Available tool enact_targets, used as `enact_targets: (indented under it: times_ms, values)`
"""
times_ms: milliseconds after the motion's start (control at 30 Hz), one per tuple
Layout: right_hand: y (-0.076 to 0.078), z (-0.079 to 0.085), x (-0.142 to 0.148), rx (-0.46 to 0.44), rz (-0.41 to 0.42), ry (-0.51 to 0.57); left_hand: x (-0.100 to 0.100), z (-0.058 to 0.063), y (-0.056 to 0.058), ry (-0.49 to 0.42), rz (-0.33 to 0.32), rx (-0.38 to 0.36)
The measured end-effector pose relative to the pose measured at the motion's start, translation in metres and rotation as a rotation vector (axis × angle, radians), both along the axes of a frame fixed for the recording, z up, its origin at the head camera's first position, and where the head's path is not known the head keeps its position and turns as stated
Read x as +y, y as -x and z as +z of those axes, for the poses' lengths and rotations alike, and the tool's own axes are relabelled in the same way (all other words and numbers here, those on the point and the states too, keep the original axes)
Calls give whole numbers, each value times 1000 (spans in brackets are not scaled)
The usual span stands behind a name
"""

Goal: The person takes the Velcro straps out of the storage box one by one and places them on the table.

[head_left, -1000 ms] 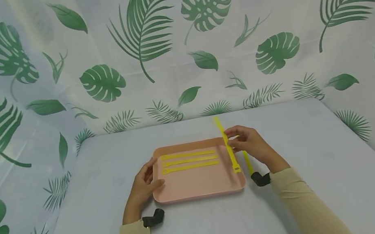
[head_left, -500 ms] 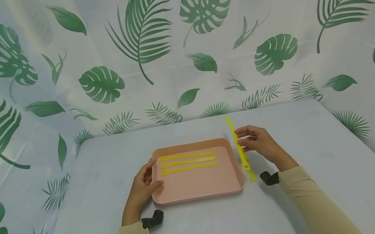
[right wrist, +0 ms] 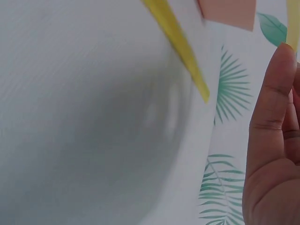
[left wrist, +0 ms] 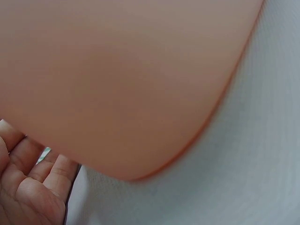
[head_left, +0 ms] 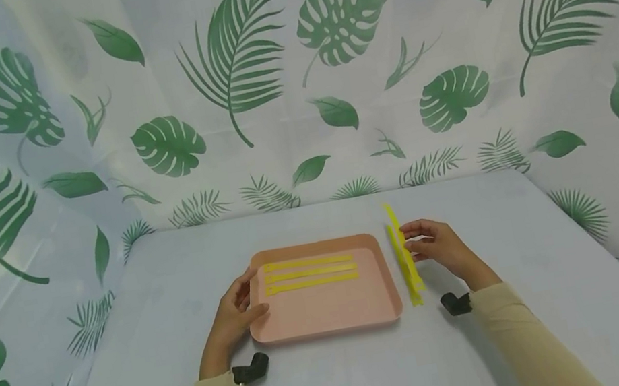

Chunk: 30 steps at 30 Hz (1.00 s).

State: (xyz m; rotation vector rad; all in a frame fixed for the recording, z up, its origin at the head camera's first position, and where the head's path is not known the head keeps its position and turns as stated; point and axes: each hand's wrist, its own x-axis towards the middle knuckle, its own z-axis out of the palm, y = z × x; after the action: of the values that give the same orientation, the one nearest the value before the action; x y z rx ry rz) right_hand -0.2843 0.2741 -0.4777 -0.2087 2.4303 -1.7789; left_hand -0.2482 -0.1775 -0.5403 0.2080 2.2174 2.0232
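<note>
My left hand (head_left: pixel 238 317) holds the left side of a pink tray (head_left: pixel 325 313), thumb over the rim and fingers along the outer edge. In the left wrist view, the tray (left wrist: pixel 117 93) fills most of the picture, with part of the hand (left wrist: pixel 35 187) at lower left. Right of the tray, my right hand (head_left: pixel 438 248) pinches a yellow strap-type cable tie (head_left: pixel 390 212) between thumb and fingers. A second yellow cable tie (head_left: pixel 416 299) lies on the table just beneath it. In the right wrist view, the thumb (right wrist: pixel 276 98) presses against the held tie (right wrist: pixel 293 23).
Three more yellow cable ties (head_left: pixel 310 273) lie in parallel rows inside the tray's upper left part. The table has a pale cover (head_left: pixel 342 385). A white leaf-print cloth (head_left: pixel 255 161) hangs behind and at both sides.
My right hand has moved right, carrying the cable tie from above the tray's right edge to over the tie lying beside the tray. The left hand keeps its hold on the tray.
</note>
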Motion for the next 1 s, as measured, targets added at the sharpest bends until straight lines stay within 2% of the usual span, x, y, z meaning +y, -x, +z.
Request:
enact_targets:
  times_ms: [133, 567, 1000]
  values:
    - [-1, -3, 4, -23, -11, -20, 0, 0, -1, -6, 5, -17]
    - [3, -12, 20, -115, -22, -134, 1, -2, -4, -9, 3, -1]
    - [4, -9, 21, -207, -69, -205, 1, 0, -3, -1, 3, 9]
